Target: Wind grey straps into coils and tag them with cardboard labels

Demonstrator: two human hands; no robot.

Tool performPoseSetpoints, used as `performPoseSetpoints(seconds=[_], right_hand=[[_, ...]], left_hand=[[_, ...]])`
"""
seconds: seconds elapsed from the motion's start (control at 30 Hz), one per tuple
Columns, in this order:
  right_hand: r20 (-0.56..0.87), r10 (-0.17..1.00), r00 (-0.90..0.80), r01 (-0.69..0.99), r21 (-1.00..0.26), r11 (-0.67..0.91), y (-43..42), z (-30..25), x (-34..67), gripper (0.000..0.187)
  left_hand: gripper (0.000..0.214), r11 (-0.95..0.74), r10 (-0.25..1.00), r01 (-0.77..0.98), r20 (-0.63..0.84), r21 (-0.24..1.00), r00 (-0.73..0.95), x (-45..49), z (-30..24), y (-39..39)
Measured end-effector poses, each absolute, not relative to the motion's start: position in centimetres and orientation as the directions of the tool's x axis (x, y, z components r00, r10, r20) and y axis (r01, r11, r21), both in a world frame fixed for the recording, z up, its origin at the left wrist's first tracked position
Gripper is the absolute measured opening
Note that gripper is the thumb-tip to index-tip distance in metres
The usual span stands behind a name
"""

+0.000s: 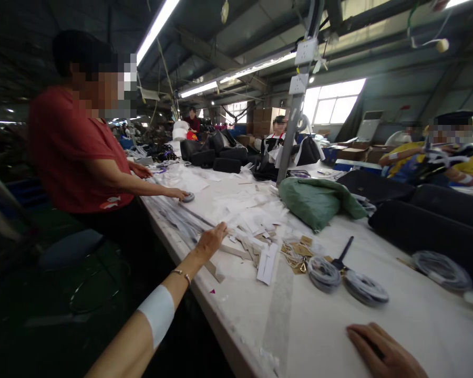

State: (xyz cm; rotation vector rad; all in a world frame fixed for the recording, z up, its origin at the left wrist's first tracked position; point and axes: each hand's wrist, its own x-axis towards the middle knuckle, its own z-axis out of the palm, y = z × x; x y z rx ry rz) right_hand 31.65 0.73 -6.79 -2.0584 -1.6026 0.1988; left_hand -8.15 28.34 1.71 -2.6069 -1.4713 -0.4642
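Note:
My left hand [212, 242] reaches forward over the near edge of the worktable, fingers drawn together beside loose card strips and white paper pieces [267, 264]. Whatever its fingers may grip is too small or hidden to make out. Low at the right, my right hand [382, 350] rests on the white tabletop [319, 331], fingers extended and slightly bent, nothing in it. Beyond it lie two grey coils, a smaller one [324, 274] and a larger one [366, 287], with a dark strap [345, 252] between them. Brown tags with white cords [297, 253] lie to their left.
Across the table a co-worker in a red shirt [74, 136] touches a small grey coil [188, 197]. Long clear plastic strips [169, 212] run along the left edge. A green sack [315, 202], a metal post [289, 131], and black padded pieces [429, 226] stand to the right.

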Motion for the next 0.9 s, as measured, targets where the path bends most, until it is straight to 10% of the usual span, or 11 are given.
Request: performPoseSetpoints(seconds=[0.23,0.5,0.9], right_hand=[[-0.024,0.919,0.394,0.438,-0.874,-0.211,0.9,-1.5,29.3,0.054],[-0.246,0.965,-0.095,0.377,-0.906,-0.194,-3.1,2.6,23.7,0.044],[-0.431,0.902,0.012,-0.005,-0.902,-0.431,-10.6,6.0,24.3,0.044]], left_hand=[[0.022,-0.888,0.455,0.444,0.353,0.118,0.817,2.1,1.2,15.7],[0.055,-0.88,0.356,0.21,0.3,0.425,0.885,8.3,-1.0,3.7],[0.021,-0.978,0.187,0.195,0.745,0.077,0.641,4.9,-0.4,2.5]])
